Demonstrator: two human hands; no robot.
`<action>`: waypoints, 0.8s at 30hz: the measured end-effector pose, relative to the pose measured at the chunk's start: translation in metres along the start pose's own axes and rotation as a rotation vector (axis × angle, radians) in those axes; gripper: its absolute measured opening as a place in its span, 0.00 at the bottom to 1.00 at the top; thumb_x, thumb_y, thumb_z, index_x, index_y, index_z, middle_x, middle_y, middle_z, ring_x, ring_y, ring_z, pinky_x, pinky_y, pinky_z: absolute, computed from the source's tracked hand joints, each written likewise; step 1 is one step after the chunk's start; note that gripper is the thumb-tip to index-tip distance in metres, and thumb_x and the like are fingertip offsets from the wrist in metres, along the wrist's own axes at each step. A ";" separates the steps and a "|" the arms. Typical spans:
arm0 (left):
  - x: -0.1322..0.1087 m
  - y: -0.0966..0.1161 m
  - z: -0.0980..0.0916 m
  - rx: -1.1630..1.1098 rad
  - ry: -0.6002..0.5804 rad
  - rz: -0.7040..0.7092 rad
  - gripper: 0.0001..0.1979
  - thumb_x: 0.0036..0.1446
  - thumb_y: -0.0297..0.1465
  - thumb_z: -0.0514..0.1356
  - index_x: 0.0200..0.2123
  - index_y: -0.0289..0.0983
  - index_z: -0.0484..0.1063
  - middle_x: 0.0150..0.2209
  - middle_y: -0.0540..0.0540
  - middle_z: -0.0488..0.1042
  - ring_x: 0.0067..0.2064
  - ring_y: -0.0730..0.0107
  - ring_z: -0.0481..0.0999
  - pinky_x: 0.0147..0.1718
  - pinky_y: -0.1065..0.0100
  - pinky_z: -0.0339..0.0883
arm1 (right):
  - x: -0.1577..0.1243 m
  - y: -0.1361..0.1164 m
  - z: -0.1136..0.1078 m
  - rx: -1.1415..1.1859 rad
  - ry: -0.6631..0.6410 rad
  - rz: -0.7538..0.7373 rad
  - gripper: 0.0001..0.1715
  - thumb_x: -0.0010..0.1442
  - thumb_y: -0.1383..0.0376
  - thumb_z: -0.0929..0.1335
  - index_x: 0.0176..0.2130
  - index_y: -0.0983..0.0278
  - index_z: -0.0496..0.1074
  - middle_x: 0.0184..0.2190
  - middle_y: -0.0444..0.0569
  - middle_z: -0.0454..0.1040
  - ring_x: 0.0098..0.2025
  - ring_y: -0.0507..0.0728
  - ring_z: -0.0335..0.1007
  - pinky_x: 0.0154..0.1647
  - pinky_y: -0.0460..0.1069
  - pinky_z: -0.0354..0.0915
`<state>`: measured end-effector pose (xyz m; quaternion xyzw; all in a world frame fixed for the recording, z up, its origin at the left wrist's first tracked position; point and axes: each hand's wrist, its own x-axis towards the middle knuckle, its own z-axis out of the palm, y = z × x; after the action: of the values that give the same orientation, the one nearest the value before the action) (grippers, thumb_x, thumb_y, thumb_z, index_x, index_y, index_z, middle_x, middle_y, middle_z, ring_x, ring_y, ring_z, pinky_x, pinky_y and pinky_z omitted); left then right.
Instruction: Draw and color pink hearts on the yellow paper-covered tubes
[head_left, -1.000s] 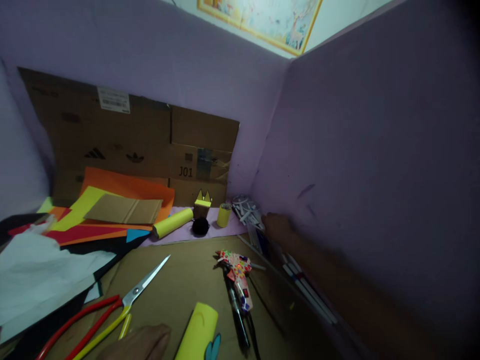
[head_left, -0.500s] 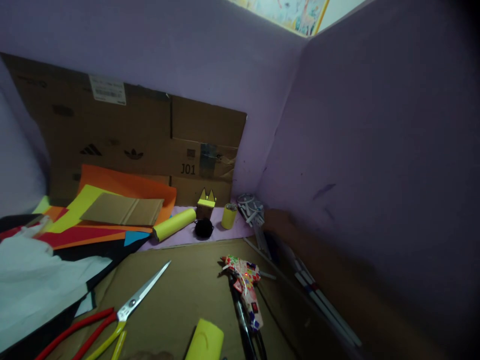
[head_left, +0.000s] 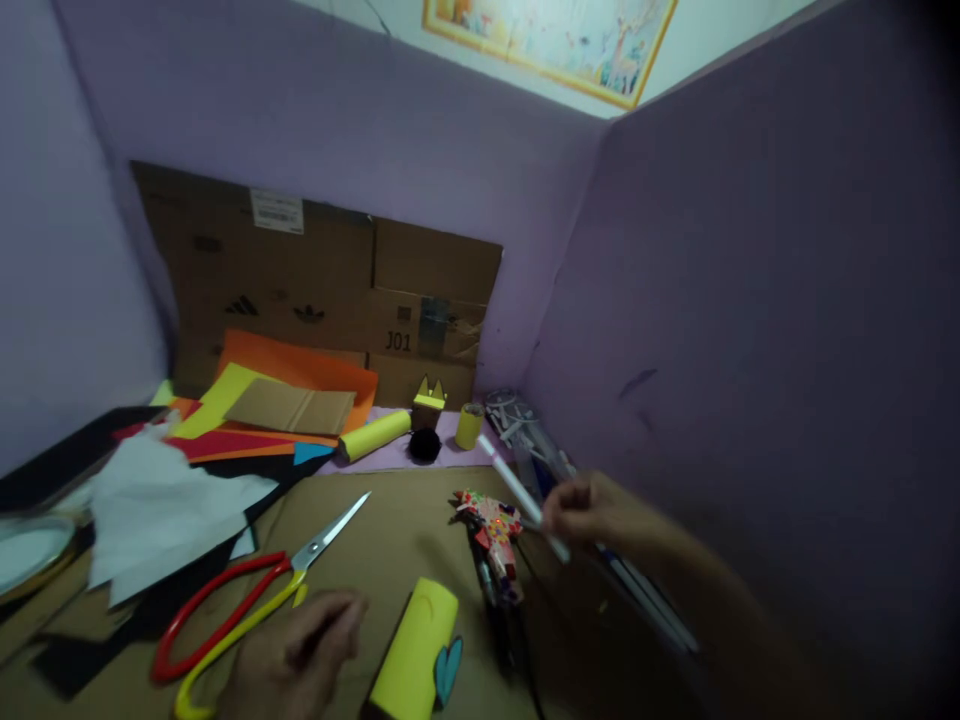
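Observation:
My right hand (head_left: 581, 515) is closed around a slim white felt-tip pen (head_left: 517, 487) with a pinkish band near its far end, held above the table right of the glue gun. My left hand (head_left: 300, 650) is at the bottom, fingers curled together, with nothing visible in them; it lies beside the handles of the scissors (head_left: 315, 545). Between the hands, a yellow paper-covered tube (head_left: 420, 645) with a teal heart-shaped piece (head_left: 448, 670) on its side lies on the cardboard. The floral glue gun (head_left: 491, 525), its small red light on, lies just beyond.
At the back are a yellow roll (head_left: 375, 436), a black yarn ball (head_left: 425, 445), a short yellow tube (head_left: 469, 426) and a small eared box (head_left: 429, 402). Coloured paper (head_left: 300, 360) and white tissue (head_left: 165, 500) spread left. Purple walls (head_left: 712, 300) bound the right side.
My right hand has drawn back from the far right corner and now holds the white pen. My left hand has come further into view. The camera view has shifted, showing more of the yellow tube.

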<state>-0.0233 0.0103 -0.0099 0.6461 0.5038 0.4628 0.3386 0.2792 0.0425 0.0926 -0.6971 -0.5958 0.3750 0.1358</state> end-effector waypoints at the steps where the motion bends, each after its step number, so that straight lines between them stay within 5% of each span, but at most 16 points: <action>1: 0.001 0.004 -0.001 -0.116 -0.065 -0.152 0.14 0.52 0.42 0.59 0.27 0.38 0.75 0.19 0.52 0.73 0.16 0.76 0.66 0.14 0.75 0.60 | -0.009 -0.004 0.022 0.066 -0.077 -0.047 0.07 0.51 0.68 0.67 0.27 0.69 0.74 0.16 0.39 0.66 0.16 0.45 0.59 0.18 0.41 0.58; 4: 0.001 0.019 -0.003 -0.512 -0.146 -0.327 0.18 0.46 0.44 0.64 0.33 0.34 0.74 0.21 0.49 0.73 0.18 0.79 0.65 0.16 0.77 0.56 | -0.023 -0.017 0.081 0.391 -0.392 -0.166 0.06 0.41 0.66 0.70 0.21 0.69 0.74 0.14 0.39 0.67 0.14 0.45 0.58 0.17 0.41 0.57; 7: -0.001 0.032 -0.002 -0.723 -0.176 -0.399 0.21 0.41 0.42 0.68 0.34 0.32 0.74 0.20 0.49 0.72 0.17 0.81 0.63 0.16 0.78 0.52 | -0.022 -0.025 0.114 0.511 -0.500 -0.201 0.03 0.38 0.69 0.68 0.18 0.69 0.73 0.12 0.38 0.66 0.13 0.43 0.55 0.15 0.40 0.54; 13: -0.004 0.040 -0.002 -0.856 -0.133 -0.421 0.18 0.38 0.39 0.70 0.27 0.31 0.73 0.17 0.51 0.70 0.15 0.83 0.62 0.15 0.79 0.49 | -0.020 -0.015 0.124 0.627 -0.579 -0.179 0.01 0.36 0.70 0.68 0.17 0.68 0.71 0.10 0.37 0.66 0.12 0.43 0.55 0.14 0.39 0.54; 19: -0.011 0.044 0.001 -0.832 -0.225 -0.432 0.17 0.38 0.37 0.70 0.25 0.31 0.72 0.17 0.50 0.71 0.15 0.81 0.64 0.15 0.78 0.53 | -0.032 -0.012 0.135 0.849 -0.768 -0.179 0.22 0.41 0.57 0.74 0.33 0.70 0.73 0.18 0.45 0.75 0.14 0.47 0.67 0.15 0.40 0.63; 24: -0.016 0.044 0.006 -0.768 -0.241 -0.405 0.16 0.37 0.37 0.70 0.27 0.32 0.74 0.17 0.51 0.71 0.15 0.81 0.63 0.16 0.77 0.55 | -0.031 -0.014 0.145 0.989 -0.851 -0.170 0.27 0.48 0.50 0.71 0.32 0.73 0.75 0.10 0.41 0.69 0.06 0.44 0.57 0.05 0.37 0.53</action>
<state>-0.0040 -0.0163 0.0236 0.4111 0.3686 0.4623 0.6938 0.1695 -0.0201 0.0139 -0.2937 -0.4080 0.8356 0.2216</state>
